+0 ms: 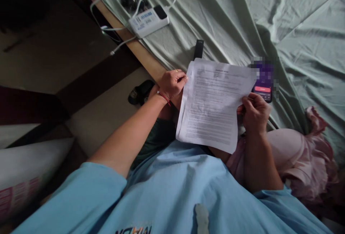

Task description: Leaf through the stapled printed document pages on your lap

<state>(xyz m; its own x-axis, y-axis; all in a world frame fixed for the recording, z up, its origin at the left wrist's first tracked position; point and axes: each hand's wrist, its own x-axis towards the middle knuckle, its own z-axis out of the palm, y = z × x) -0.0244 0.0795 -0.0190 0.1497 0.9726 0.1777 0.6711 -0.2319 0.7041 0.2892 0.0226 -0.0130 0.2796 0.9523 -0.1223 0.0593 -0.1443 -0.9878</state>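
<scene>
A stack of printed paper sheets [212, 108] lies between my hands above my lap, its top page covered in small lines of text. The fingers of my left hand [174, 83] are closed at the upper left edge of the pages, a red string on that wrist. At the right edge, my right hand [254, 112] pinches the sheets between thumb and fingers. Just beyond that hand a phone [262, 88] with a lit, partly pixelated screen rests on the pale green sheet [223, 26]. Past the top of the pages, a black flat object [198, 49] partly shows.
A white power strip or box with cables [149, 21] stands at the bed's wooden edge [151, 60], beside a clear bag of dark items [133, 2]. Pink cloth [309, 162] lies at the right. Dark footwear [140, 92] is on the floor; a white sack [32, 169] stands left.
</scene>
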